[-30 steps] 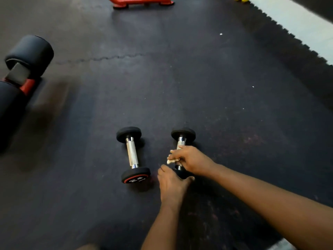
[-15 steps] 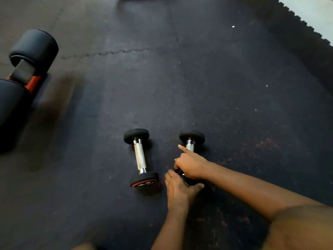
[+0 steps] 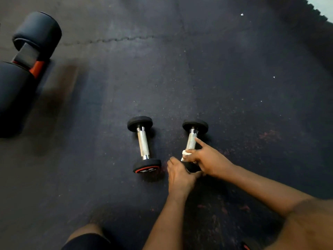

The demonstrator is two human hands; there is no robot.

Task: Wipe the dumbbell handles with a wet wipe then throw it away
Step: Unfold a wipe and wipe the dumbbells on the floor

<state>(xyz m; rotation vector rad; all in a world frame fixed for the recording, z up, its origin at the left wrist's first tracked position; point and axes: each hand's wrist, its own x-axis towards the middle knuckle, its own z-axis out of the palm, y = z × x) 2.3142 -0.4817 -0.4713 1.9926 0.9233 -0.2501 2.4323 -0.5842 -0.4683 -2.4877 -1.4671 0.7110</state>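
In the head view, two small dumbbells are seen lying side by side on a dark rubber floor mat (image 3: 234, 114), just below the middle of the frame, with their handles running roughly from 6 to 12 o'clock. The right dumbbell (image 3: 191, 141) is being handled. Its near black head, at its 6 o'clock end, is gripped by the left hand (image 3: 178, 175), whose fingers are curled over it. A crumpled white wet wipe (image 3: 185, 152) is pinched against the lower part of the chrome handle by the right hand (image 3: 207, 159). The thumb and curled fingers are closed on the wipe, and the index finger is held out straight toward 11 o'clock along the bar. The upper handle and the far head are left uncovered.

The left dumbbell (image 3: 143, 145) lies untouched at 9 o'clock of the right one, near it but apart. A red ring and white numerals are shown on its near head.

At 10 o'clock of the frame, black padded rollers (image 3: 36, 33) with an orange-red bracket are seen. A jagged seam (image 3: 117, 40) crosses the mat at 12 o'clock. A pale floor strip (image 3: 324, 5) shows in the corner at 1 o'clock. A knee in black shorts (image 3: 86, 239) enters at 7 o'clock.
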